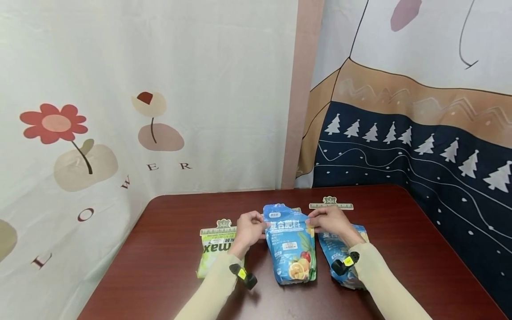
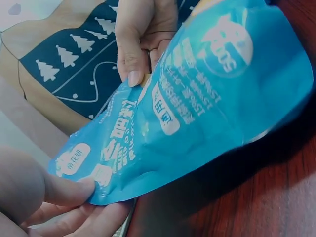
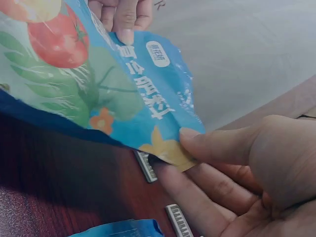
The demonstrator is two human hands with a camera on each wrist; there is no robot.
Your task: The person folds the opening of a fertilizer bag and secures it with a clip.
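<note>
Left hand (image 1: 249,230) and right hand (image 1: 331,221) are pinching the middle blue bag (image 1: 290,253) near its top — green bag (image 1: 214,251) is lying left.

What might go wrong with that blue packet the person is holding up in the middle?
The left hand and right hand pinch the middle blue pouch only near its top, so it might slip or tip.

The right sleeve overlaps the other blue pouch in the head view; a sideways move might knock it.

A clip sits partly hidden behind the middle pouch and could get bumped.
</note>
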